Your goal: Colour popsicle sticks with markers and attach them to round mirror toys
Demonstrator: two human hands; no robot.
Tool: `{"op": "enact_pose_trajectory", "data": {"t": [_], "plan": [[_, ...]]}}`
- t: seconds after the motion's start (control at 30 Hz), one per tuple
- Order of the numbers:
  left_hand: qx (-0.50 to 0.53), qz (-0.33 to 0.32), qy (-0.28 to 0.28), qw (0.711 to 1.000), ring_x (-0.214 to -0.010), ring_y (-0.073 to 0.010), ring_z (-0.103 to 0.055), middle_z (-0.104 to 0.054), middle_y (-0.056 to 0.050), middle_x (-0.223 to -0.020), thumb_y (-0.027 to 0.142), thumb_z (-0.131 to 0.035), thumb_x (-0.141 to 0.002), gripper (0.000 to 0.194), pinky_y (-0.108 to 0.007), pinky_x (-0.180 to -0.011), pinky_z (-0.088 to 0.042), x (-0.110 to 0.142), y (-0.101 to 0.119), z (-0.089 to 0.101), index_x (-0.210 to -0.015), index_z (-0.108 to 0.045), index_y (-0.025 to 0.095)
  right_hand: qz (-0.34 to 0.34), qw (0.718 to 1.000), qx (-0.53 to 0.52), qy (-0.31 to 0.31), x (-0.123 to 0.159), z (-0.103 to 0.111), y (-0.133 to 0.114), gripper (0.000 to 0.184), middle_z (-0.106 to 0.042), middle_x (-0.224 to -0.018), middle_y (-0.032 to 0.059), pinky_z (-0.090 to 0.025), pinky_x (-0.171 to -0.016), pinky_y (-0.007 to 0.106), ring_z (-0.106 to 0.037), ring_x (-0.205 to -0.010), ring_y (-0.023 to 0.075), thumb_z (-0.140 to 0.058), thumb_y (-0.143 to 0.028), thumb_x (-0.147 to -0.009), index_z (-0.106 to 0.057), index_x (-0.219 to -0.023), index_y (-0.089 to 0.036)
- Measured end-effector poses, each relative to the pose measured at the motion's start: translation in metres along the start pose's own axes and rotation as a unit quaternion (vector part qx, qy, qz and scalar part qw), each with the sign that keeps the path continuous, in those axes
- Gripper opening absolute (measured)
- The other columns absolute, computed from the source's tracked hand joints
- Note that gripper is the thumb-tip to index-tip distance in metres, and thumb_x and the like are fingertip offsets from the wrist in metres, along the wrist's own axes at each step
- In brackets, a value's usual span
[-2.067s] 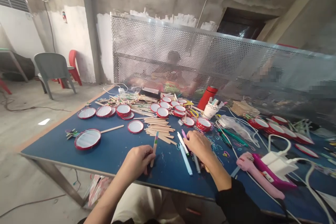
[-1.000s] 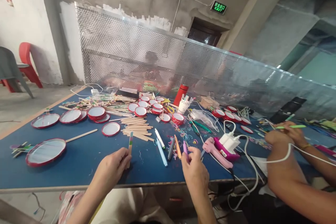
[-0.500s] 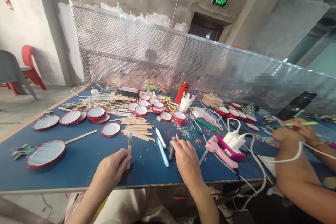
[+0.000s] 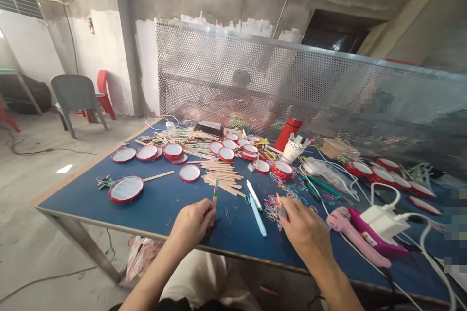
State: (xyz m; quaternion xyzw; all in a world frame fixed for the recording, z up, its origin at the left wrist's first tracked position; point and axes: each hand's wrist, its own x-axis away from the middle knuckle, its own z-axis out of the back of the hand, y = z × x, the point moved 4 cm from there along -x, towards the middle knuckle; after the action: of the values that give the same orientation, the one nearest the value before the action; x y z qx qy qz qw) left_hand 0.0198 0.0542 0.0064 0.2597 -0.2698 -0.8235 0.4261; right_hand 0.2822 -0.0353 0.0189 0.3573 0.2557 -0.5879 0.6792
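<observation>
Red-rimmed and white-faced, a round disc point(image 4: 126, 189) lies on the blue tabletop point(image 4: 160, 218) between nine and ten o'clock from the person's left hand point(image 4: 195, 218), its bare wooden handle point(image 4: 158, 176) pointing between two and three, a small cluster of coloured sticks point(image 4: 105, 182) by its left edge. Next, a loose disc point(image 4: 189, 173) rests near twelve o'clock from that hand. The left hand itself pinches a banded stick point(image 4: 215, 192) between thumb and fingers near its lower end, so that the coloured top tilts up past one o'clock. Such a stick should be light and stiff, probably dry to the touch and fairly easy to snap; the bare wood low down looks the best hold, away from the green and purple bands, which might smudge. Plain sticks point(image 4: 222, 177) are heaped at one o'clock. Further right, a white marker point(image 4: 254, 195) and a light blue marker point(image 4: 258, 217) lie at two and three, both likely light, rigid and smooth enough to roll; their middles offer a sure grip. Small coloured loops point(image 4: 272, 209) scatter at ten o'clock from the right hand point(image 4: 306, 228), whose fingers are drawn together around an orange-tipped pen point(image 4: 278, 198), mostly hidden; whether they hold more I cannot tell. At three o'clock from it lies a pink glue gun point(image 4: 362, 242).
</observation>
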Motion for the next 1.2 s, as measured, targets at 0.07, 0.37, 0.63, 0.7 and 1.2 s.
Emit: {"op": "enact_pose_trajectory", "data": {"t": [0.07, 0.37, 0.63, 0.7, 1.2], "plan": [[0.0, 0.001, -0.006, 1.0, -0.062, -0.0163, -0.065, -0.072, 0.001, -0.068, 0.025, -0.041, -0.095, 0.027, -0.024, -0.063, -0.044, 0.0, 0.0, 0.0, -0.067, -0.041, 0.026, -0.095, 0.985, -0.118, 0.082, 0.0, 0.012, -0.014, 0.012, -0.075, -0.082, 0.0052, -0.05, -0.066, 0.029, -0.071, -0.068, 0.0194, -0.056, -0.023, -0.101, -0.067, -0.102, -0.019], [-0.02, 0.009, 0.004, 1.0, -0.063, -0.0161, -0.063, -0.068, 0.001, -0.068, 0.021, -0.044, -0.092, 0.026, -0.024, -0.06, -0.041, 0.002, 0.0, -0.002, -0.068, -0.037, 0.026, -0.345, 0.759, -0.537, 0.129, -0.005, -0.009, -0.135, 0.019, -0.07, -0.065, -0.0017, -0.056, -0.05, 0.024, -0.067, -0.049, 0.0137, -0.061, -0.032, -0.099, -0.063, -0.084, -0.021], [-0.014, 0.014, -0.002, 1.0, -0.064, -0.0167, -0.066, -0.069, 0.0, -0.07, 0.022, -0.045, -0.095, 0.024, -0.023, -0.058, -0.043, 0.003, -0.002, -0.004, -0.072, -0.043, 0.025, -0.283, 0.804, -0.512, 0.103, -0.004, -0.02, -0.139, 0.012, -0.076, -0.078, 0.0027, -0.065, -0.061, 0.026, -0.076, -0.063, 0.0175, -0.061, -0.03, -0.098, -0.069, -0.097, -0.021], [-0.004, 0.019, -0.009, 1.0, -0.065, -0.0169, -0.068, -0.071, -0.001, -0.072, 0.022, -0.044, -0.096, 0.022, -0.023, -0.06, -0.044, 0.003, -0.002, -0.005, -0.074, -0.045, 0.025, -0.261, 0.815, -0.508, 0.101, -0.006, -0.018, -0.14, 0.009, -0.076, -0.079, 0.0025, -0.065, -0.062, 0.025, -0.077, -0.066, 0.0173, -0.062, -0.027, -0.098, -0.069, -0.098, -0.021], [0.01, 0.024, -0.01, 1.0, -0.06, -0.0164, -0.055, -0.062, -0.001, -0.069, 0.029, -0.037, -0.092, 0.022, -0.027, -0.059, -0.035, 0.003, 0.0, -0.005, -0.072, -0.03, 0.026, -0.252, 0.818, -0.5, 0.131, -0.008, -0.014, -0.141, 0.009, -0.075, -0.079, -0.0001, -0.064, -0.061, 0.02, -0.076, -0.062, 0.0144, -0.061, -0.017, -0.098, -0.066, -0.102, -0.022]]}}
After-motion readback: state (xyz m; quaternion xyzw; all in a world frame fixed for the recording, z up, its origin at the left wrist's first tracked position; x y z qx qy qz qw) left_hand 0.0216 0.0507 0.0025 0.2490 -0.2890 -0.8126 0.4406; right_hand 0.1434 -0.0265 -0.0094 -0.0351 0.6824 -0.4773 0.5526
